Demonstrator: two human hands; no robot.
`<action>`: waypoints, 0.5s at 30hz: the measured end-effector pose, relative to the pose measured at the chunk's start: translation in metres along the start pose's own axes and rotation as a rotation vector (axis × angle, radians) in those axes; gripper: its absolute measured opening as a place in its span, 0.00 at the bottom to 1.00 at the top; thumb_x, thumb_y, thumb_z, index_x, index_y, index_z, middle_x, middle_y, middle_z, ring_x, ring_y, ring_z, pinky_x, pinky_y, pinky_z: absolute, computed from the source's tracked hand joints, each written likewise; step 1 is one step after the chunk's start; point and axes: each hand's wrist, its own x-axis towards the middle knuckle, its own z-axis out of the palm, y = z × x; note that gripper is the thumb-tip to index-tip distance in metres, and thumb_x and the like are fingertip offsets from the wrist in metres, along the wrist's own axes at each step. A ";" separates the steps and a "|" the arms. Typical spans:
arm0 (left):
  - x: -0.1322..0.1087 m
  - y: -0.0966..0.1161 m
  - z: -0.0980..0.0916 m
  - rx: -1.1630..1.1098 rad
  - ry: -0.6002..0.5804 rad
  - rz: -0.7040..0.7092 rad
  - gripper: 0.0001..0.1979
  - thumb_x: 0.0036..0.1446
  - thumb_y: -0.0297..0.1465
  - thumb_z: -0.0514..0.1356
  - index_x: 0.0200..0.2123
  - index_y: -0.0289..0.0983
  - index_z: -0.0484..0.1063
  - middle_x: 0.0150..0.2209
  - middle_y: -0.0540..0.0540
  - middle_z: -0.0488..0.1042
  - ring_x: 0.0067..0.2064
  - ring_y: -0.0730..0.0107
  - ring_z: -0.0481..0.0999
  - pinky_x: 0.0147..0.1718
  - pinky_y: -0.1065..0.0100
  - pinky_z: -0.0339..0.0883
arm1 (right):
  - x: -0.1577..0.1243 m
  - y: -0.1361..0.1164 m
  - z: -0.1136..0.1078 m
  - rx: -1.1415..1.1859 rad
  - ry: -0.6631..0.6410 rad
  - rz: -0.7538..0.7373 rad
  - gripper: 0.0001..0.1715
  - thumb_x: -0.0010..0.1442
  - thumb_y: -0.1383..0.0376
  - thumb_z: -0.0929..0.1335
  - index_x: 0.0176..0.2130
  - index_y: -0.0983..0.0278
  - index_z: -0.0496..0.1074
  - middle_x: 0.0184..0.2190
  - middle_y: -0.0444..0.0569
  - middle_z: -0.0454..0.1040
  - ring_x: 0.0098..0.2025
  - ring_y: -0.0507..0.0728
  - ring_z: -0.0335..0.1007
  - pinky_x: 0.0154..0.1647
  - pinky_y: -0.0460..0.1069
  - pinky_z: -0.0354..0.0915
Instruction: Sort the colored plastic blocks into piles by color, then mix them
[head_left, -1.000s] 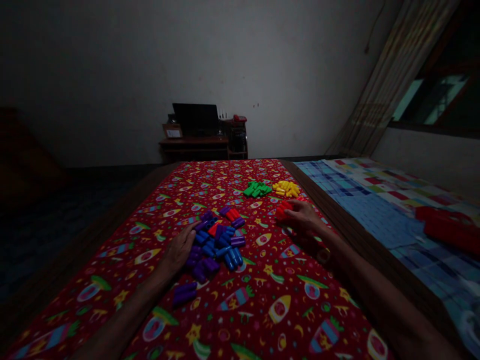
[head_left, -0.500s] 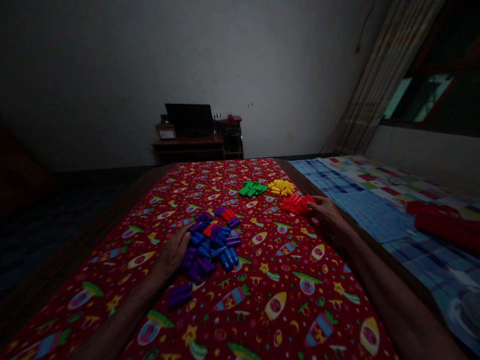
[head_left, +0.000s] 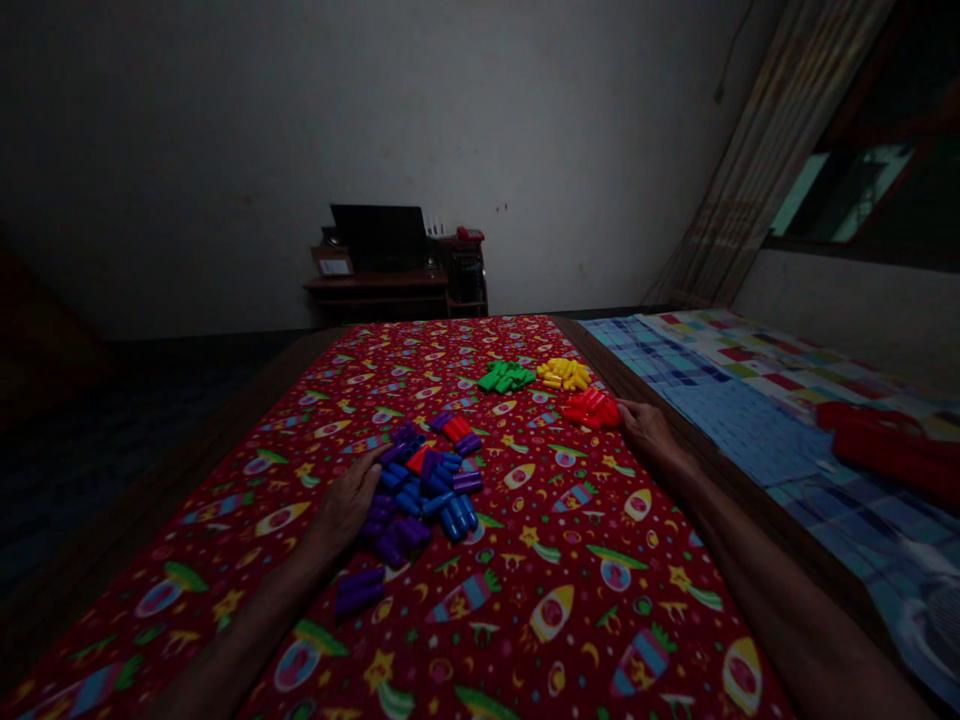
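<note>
My left hand (head_left: pixel 349 502) lies at the left edge of a mixed pile of blue plastic blocks (head_left: pixel 409 492) and purple plastic blocks (head_left: pixel 390 545), its fingers stretched along them. Some red plastic blocks (head_left: pixel 456 430) sit in that pile. At the far right, my right hand (head_left: pixel 648 430) rests beside a heap of red blocks (head_left: pixel 591 408), fingertips at its right edge and no block seen in its grasp. A green heap of blocks (head_left: pixel 506 377) and a yellow heap of blocks (head_left: pixel 564 374) lie just beyond. One purple piece (head_left: pixel 360 592) is apart, nearer me.
The blocks lie on a red patterned cloth (head_left: pixel 517 560). On the right is a bed surface with a blue checked sheet (head_left: pixel 750 430) and a red cloth item (head_left: pixel 892 455). A desk (head_left: pixel 379 285) with a black monitor (head_left: pixel 380 236) stands against the far wall.
The red block at my right fingertips now lies with the red heap. My right hand has lowered slightly and drawn back a little; my left hand has stayed in place.
</note>
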 end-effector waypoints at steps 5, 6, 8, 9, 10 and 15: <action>0.000 0.005 -0.004 0.026 -0.037 0.002 0.30 0.58 0.42 0.43 0.57 0.35 0.68 0.51 0.42 0.76 0.50 0.56 0.76 0.50 0.58 0.69 | 0.001 0.003 -0.001 -0.041 0.058 0.044 0.26 0.62 0.59 0.58 0.47 0.69 0.78 0.43 0.56 0.79 0.45 0.63 0.76 0.45 0.52 0.67; 0.000 0.006 -0.005 0.029 -0.039 0.000 0.30 0.58 0.42 0.43 0.57 0.34 0.68 0.52 0.41 0.76 0.50 0.56 0.76 0.50 0.58 0.69 | 0.003 0.003 -0.002 -0.043 0.098 0.039 0.26 0.62 0.59 0.59 0.47 0.69 0.78 0.43 0.56 0.80 0.45 0.63 0.76 0.45 0.52 0.68; 0.000 0.007 -0.005 0.032 -0.041 -0.003 0.31 0.58 0.42 0.43 0.57 0.34 0.68 0.52 0.41 0.75 0.51 0.56 0.75 0.51 0.58 0.68 | 0.006 -0.004 -0.005 -0.041 0.188 0.009 0.25 0.61 0.59 0.59 0.46 0.69 0.78 0.43 0.56 0.80 0.44 0.62 0.76 0.45 0.52 0.68; 0.000 0.008 -0.005 0.032 -0.043 -0.004 0.31 0.58 0.42 0.43 0.57 0.34 0.68 0.53 0.41 0.75 0.51 0.57 0.75 0.51 0.58 0.68 | 0.007 -0.012 -0.006 -0.030 0.229 -0.014 0.24 0.61 0.59 0.60 0.45 0.68 0.78 0.42 0.56 0.80 0.44 0.61 0.76 0.45 0.52 0.68; 0.000 0.008 -0.005 0.029 -0.046 -0.005 0.31 0.57 0.42 0.43 0.57 0.34 0.68 0.53 0.41 0.75 0.51 0.57 0.75 0.52 0.58 0.68 | 0.007 -0.023 -0.006 -0.008 0.255 -0.041 0.24 0.61 0.59 0.60 0.45 0.67 0.78 0.42 0.55 0.80 0.43 0.61 0.77 0.45 0.51 0.68; -0.001 0.008 -0.003 0.002 -0.030 0.003 0.31 0.57 0.43 0.43 0.56 0.34 0.69 0.53 0.41 0.75 0.51 0.56 0.75 0.52 0.57 0.67 | -0.001 -0.103 0.025 0.139 0.009 -0.323 0.20 0.62 0.61 0.62 0.46 0.65 0.77 0.34 0.52 0.81 0.34 0.56 0.76 0.38 0.49 0.68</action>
